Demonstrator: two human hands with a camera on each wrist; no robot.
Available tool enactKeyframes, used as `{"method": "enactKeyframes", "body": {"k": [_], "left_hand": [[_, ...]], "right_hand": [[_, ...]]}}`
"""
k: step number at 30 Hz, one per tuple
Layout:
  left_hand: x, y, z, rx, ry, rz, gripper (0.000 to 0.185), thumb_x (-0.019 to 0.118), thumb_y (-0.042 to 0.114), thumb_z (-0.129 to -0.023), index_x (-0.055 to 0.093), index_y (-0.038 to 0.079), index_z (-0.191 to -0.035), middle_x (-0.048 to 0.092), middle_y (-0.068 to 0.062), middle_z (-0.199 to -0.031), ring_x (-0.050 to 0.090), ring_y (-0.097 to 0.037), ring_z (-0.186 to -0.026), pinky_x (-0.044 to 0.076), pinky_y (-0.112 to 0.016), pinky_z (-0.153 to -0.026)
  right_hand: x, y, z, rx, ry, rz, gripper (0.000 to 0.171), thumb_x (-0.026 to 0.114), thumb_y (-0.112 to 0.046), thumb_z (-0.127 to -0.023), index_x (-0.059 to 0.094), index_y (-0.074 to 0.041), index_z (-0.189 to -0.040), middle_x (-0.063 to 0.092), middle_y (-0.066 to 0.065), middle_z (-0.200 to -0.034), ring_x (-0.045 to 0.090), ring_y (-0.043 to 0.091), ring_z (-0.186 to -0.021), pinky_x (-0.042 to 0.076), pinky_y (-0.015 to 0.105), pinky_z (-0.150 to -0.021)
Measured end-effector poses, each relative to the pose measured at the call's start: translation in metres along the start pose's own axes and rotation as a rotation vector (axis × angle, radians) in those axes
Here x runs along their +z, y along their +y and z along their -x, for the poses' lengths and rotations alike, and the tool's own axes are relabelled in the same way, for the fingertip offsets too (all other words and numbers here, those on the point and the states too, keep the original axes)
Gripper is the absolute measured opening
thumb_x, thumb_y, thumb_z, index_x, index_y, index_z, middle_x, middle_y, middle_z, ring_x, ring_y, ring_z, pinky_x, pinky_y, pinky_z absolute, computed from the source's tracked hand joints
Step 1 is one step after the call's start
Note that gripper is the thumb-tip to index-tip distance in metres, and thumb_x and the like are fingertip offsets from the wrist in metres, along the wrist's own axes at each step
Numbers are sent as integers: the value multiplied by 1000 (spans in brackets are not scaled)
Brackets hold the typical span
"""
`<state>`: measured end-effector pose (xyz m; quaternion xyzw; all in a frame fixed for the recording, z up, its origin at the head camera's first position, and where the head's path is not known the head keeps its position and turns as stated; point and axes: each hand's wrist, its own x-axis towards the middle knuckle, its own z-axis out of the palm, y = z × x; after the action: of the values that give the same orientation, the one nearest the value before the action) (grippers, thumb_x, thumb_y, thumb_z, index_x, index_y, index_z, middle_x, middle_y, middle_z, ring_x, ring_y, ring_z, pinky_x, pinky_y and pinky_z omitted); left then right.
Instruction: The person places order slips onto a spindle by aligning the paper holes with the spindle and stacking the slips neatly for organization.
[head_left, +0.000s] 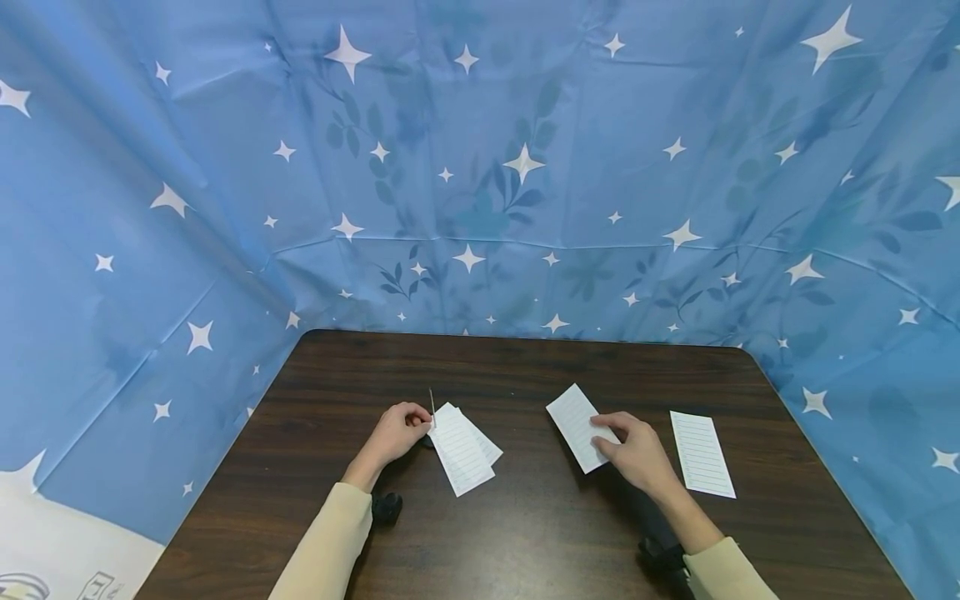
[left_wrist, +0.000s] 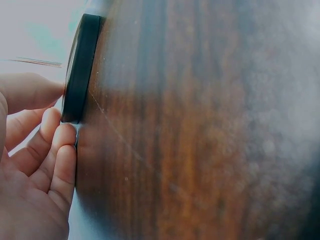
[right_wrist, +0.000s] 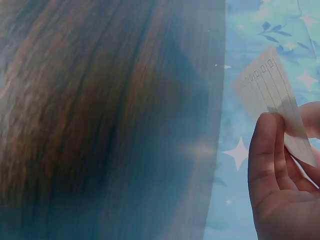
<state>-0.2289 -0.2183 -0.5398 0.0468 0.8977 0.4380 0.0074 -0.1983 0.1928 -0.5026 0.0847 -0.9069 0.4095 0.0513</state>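
A white paper card with ruled lines and small printed boxes is pinched between the thumb and fingers of the right hand, lifted over the dark brown wood-grain table — gripped by one long edge, it seems, so that most of its face is left uncovered. By the left hand, the thumb and fingertips are set against the rim of a flat, round black base, probably so that it is steadied; whether it is truly clamped cannot be told. A thin upright metal needle is seen beside the fingers, and next to it two overlapping white ruled cards are placed; whether they are pierced cannot be made out. Another white ruled card is laid flat beyond the right hand — apart from the others, perhaps so that it can be picked up singly.
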Motion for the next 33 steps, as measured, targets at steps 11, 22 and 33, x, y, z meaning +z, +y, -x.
{"method": "enactKeyframes", "body": {"k": [11, 22, 33], "left_hand": [[0, 1, 1, 1, 5, -2, 4, 70, 6, -93, 72, 7, -96, 58, -2, -86, 51, -18, -75, 44, -35, -70], [0, 1, -1, 5, 18, -6, 5, 72, 7, -92, 72, 5, -97, 58, -2, -85, 51, -18, -75, 44, -35, -70], [0, 1, -1, 11, 18, -16, 4, 71, 6, -92, 72, 7, -96, 58, -2, -85, 51, -18, -75, 44, -35, -70]], "right_hand": [[3, -8, 0, 14, -3, -32, 30, 72, -7, -90, 72, -2, -120, 68, 15, -119, 63, 30, -104, 52, 47, -87], [6, -19, -2, -10, 28, -78, 29, 75, -6, -89, 74, -2, -118, 70, 14, -117, 62, 27, -99, 52, 32, -81], [11, -28, -5, -10, 20, -114, 29, 75, -6, -89, 74, -3, -117, 69, 12, -116, 61, 25, -98, 52, 32, -82]]}}
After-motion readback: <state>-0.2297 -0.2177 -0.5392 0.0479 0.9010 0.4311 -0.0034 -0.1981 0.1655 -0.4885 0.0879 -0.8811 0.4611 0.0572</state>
